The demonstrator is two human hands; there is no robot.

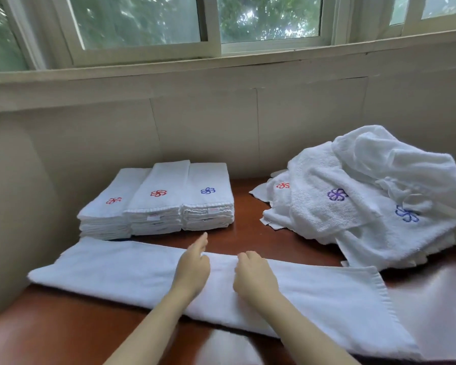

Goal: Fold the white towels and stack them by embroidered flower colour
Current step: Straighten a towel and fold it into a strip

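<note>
1. Long strip of towel (111, 270) lies across counter (63, 325) front.
2. R hand (256, 275) grip curled on its far edge at mid-strip; L hand (192, 270) grip: can't tell, index out.
3. Square the ends before folding across.
4. Folded stacks (156, 204) behind and loose pile (366, 206) to the right are both near, so keep the fold inside the strip.

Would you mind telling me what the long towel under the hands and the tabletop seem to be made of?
The long towel looks like white cotton terry: a matte, nubby pile with a stitched hem along its right end. The tabletop looks like reddish-brown wood or veneer under glossy varnish, since it shows bright reflections; which of the two cannot be told.
</note>
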